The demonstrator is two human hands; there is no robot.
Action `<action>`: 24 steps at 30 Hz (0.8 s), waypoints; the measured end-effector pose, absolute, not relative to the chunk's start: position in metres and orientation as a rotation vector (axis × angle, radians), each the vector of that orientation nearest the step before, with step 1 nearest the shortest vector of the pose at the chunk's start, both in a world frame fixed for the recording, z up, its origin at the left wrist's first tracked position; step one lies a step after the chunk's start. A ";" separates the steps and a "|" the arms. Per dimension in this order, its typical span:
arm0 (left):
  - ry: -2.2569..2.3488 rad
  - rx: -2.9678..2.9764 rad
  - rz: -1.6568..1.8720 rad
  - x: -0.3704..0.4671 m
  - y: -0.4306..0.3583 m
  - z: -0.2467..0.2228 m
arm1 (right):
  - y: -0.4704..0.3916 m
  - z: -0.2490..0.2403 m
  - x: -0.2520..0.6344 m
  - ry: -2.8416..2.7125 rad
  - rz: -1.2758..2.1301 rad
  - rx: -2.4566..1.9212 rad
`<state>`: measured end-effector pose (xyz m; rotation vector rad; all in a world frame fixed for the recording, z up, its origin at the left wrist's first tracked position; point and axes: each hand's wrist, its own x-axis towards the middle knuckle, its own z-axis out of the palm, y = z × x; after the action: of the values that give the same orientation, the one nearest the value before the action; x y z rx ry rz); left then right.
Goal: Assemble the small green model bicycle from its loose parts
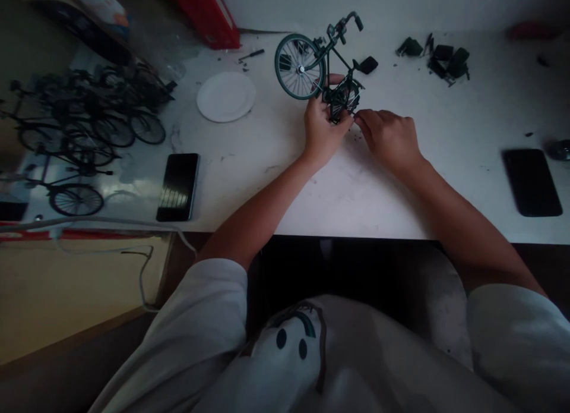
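A dark green model bicycle [329, 59] is tilted above the white table, its large front wheel raised toward the left and its saddle to the right. My left hand [323, 119] is closed around the lower part near the rear wheel and pedals. Beside it, my right hand [387, 131] pinches at the rear wheel's lower edge with thumb and forefinger. What lies between those fingertips is too small to make out.
Several dark model bicycles [84, 116] crowd the table's left side. A white plate [226, 96], a screwdriver [252, 56] and a phone [178, 187] lie nearer. Small dark green parts [445, 59] sit at the back right, and another phone [532, 182] lies at the right.
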<state>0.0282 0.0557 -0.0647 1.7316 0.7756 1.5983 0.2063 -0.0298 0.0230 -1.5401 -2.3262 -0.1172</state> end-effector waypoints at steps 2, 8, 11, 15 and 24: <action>0.785 1.708 1.598 0.029 0.058 -0.067 | -0.032 0.025 0.204 -2.338 -0.158 -1.557; 0.757 1.680 1.620 0.032 0.069 -0.076 | -0.040 0.036 0.201 -2.376 -0.103 -1.606; 0.723 1.675 1.661 0.030 0.070 -0.077 | -0.040 0.036 0.201 -2.338 -0.062 -1.594; 0.750 1.768 1.637 0.029 0.070 -0.078 | -0.039 0.035 0.201 -2.338 -0.061 -1.591; 0.755 1.633 1.561 0.029 0.061 -0.065 | -0.041 0.040 0.199 -2.427 -0.132 -1.655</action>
<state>0.0288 0.0606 -0.0647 1.6325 0.7554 1.5609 0.1992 -0.0411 0.0401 -1.6547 -2.4274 -0.1322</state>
